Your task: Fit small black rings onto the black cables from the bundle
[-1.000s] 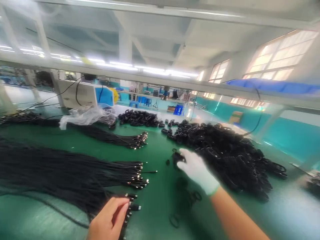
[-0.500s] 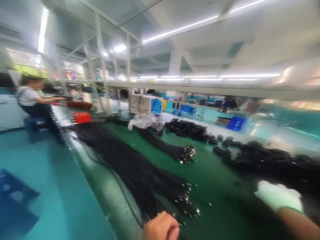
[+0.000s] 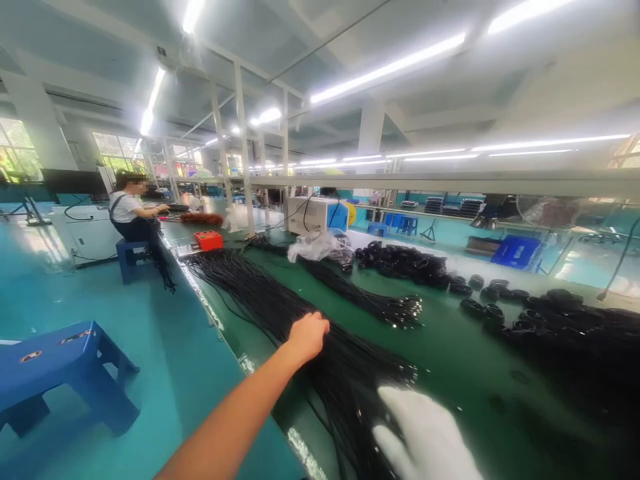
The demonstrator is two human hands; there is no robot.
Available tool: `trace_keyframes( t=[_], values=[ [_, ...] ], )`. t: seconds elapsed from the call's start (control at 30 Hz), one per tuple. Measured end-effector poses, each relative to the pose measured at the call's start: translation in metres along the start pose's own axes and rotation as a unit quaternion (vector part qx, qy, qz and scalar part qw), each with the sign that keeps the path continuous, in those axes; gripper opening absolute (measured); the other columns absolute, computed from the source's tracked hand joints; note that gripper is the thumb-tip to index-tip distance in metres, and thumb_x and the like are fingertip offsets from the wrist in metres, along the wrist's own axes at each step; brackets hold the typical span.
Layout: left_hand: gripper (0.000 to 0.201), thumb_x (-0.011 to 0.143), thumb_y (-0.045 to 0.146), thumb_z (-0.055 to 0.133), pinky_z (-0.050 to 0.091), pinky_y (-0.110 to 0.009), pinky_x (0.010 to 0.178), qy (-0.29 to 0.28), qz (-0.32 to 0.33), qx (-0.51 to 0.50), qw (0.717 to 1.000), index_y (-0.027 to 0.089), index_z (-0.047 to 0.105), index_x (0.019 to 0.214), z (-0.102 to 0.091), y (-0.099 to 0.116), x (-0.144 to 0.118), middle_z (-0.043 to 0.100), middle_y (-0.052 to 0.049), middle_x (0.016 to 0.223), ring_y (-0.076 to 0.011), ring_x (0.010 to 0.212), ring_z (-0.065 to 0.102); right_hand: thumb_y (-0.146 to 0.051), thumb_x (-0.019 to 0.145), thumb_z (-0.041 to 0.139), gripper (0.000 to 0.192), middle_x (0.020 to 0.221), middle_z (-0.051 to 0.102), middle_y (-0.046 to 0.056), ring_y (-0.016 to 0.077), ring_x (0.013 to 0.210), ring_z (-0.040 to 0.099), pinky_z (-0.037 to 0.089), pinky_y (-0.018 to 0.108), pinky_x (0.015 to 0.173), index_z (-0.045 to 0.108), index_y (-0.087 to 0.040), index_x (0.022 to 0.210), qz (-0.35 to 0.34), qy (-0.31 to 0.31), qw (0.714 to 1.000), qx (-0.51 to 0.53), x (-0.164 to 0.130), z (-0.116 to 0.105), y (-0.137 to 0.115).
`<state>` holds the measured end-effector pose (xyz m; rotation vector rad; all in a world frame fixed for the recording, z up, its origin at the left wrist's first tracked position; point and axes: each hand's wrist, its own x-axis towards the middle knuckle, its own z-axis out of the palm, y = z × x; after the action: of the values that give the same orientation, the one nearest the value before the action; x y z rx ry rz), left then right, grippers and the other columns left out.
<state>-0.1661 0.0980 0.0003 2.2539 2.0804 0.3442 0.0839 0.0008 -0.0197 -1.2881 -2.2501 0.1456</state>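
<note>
- Black, thin and straight, the long bundle of cables (image 3: 280, 307) is lying along the green table (image 3: 450, 347), and my bare left hand (image 3: 306, 335) is resting on top of it with fingers curled down onto the strands; whether they are closing around any, I cannot tell.
- My right hand (image 3: 425, 433), in a white glove, is blurring at the near end of the same bundle, where the metal-tipped plugs (image 3: 395, 370) are fanning out; its grip is too smeared to read.
- A second, thinner bundle (image 3: 365, 300) is running beside the first, with bare green between them.
- Coiled black cables (image 3: 550, 320) are heaping on the right.
- The table's near edge is running just left of my forearm, with teal floor and a blue stool (image 3: 65, 367) beyond it.
</note>
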Motion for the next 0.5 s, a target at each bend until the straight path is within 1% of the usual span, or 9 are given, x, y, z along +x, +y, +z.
trace_keyframes(
  t=[0.03, 0.07, 0.1, 0.17, 0.23, 0.3, 0.4, 0.43, 0.5],
  values=[
    [0.023, 0.09, 0.03, 0.052, 0.05, -0.038, 0.082, -0.008, 0.004, 0.005, 1.0, 0.017, 0.057, 0.108, 0.004, -0.003, 0.0, 0.058, -0.007, 0.111, -0.0184, 0.095, 0.058, -0.043, 0.078, 0.056, 0.042, 0.117, 0.062, 0.012, 0.0368, 0.105, 0.056, 0.043, 0.05, 0.087, 0.062, -0.025, 0.115, -0.001, -0.023, 1.0, 0.013, 0.005, 0.01, -0.015],
    [0.026, 0.09, 0.031, 0.052, 0.05, -0.039, 0.082, -0.013, 0.008, 0.008, 1.0, 0.016, 0.056, 0.111, 0.006, -0.006, -0.001, 0.058, -0.008, 0.113, -0.0184, 0.096, 0.058, -0.037, 0.079, 0.055, 0.039, 0.121, 0.06, 0.012, 0.0365, 0.106, 0.055, 0.042, 0.05, 0.088, 0.061, -0.025, 0.116, 0.013, -0.057, 0.998, 0.007, 0.01, 0.018, -0.024],
    [0.027, 0.09, 0.032, 0.051, 0.051, -0.039, 0.083, -0.014, 0.011, 0.009, 1.0, 0.017, 0.055, 0.112, 0.008, -0.008, -0.003, 0.057, -0.008, 0.115, -0.0185, 0.096, 0.058, -0.028, 0.081, 0.051, 0.035, 0.118, 0.061, 0.011, 0.0348, 0.103, 0.057, 0.044, 0.048, 0.085, 0.063, -0.025, 0.114, 0.032, -0.091, 0.995, -0.011, 0.015, 0.024, -0.027],
    [0.026, 0.09, 0.031, 0.051, 0.05, -0.039, 0.084, -0.006, 0.02, 0.005, 1.0, 0.017, 0.055, 0.112, 0.009, -0.012, -0.008, 0.057, -0.008, 0.116, -0.0191, 0.098, 0.058, -0.012, 0.082, 0.04, 0.036, 0.106, 0.065, 0.01, 0.0296, 0.095, 0.06, 0.047, 0.042, 0.078, 0.066, -0.024, 0.104, 0.072, -0.135, 0.986, -0.062, 0.02, 0.03, -0.02],
    [0.027, 0.09, 0.031, 0.051, 0.05, -0.04, 0.084, 0.006, 0.035, -0.007, 0.999, 0.017, 0.055, 0.113, 0.009, -0.018, -0.011, 0.056, -0.008, 0.116, -0.0195, 0.099, 0.058, -0.003, 0.081, 0.032, 0.042, 0.095, 0.066, 0.008, 0.0258, 0.09, 0.061, 0.048, 0.038, 0.074, 0.066, -0.023, 0.095, 0.094, -0.148, 0.979, -0.105, 0.02, 0.029, -0.009],
    [0.025, 0.089, 0.031, 0.052, 0.05, -0.039, 0.082, 0.009, 0.058, -0.024, 0.998, 0.015, 0.057, 0.108, 0.009, -0.023, -0.013, 0.059, -0.007, 0.111, -0.0184, 0.095, 0.058, -0.002, 0.081, 0.031, 0.043, 0.093, 0.066, 0.007, 0.0246, 0.088, 0.061, 0.048, 0.038, 0.074, 0.066, -0.024, 0.092, 0.092, -0.147, 0.977, -0.124, 0.016, 0.025, -0.002],
    [0.009, 0.087, 0.023, 0.055, 0.049, -0.033, 0.079, 0.025, 0.092, -0.056, 0.994, 0.017, 0.062, 0.088, 0.004, -0.028, -0.015, 0.063, -0.003, 0.091, -0.0161, 0.086, 0.058, -0.01, 0.082, 0.037, 0.036, 0.095, 0.067, 0.007, 0.0254, 0.088, 0.061, 0.048, 0.041, 0.078, 0.066, -0.024, 0.097, 0.08, -0.136, 0.982, -0.107, 0.006, 0.015, -0.002],
    [0.009, 0.087, 0.019, 0.053, 0.047, -0.032, 0.079, 0.044, 0.097, -0.069, 0.992, 0.017, 0.062, 0.084, 0.001, -0.028, -0.016, 0.063, -0.003, 0.086, -0.0161, 0.086, 0.056, -0.015, 0.084, 0.039, 0.032, 0.097, 0.066, 0.008, 0.0262, 0.09, 0.061, 0.049, 0.042, 0.08, 0.066, -0.023, 0.099, 0.084, -0.115, 0.985, -0.094, 0.003, 0.01, -0.003],
    [0.016, 0.088, 0.015, 0.047, 0.045, -0.031, 0.082, 0.093, 0.104, -0.097, 0.985, 0.019, 0.062, 0.086, -0.01, -0.027, -0.02, 0.062, -0.003, 0.086, -0.0165, 0.089, 0.053, -0.029, 0.086, 0.041, 0.031, 0.106, 0.064, 0.01, 0.0285, 0.097, 0.059, 0.048, 0.045, 0.084, 0.063, -0.022, 0.106, 0.096, -0.029, 0.993, -0.068, -0.002, -0.007, -0.002]
  ],
)
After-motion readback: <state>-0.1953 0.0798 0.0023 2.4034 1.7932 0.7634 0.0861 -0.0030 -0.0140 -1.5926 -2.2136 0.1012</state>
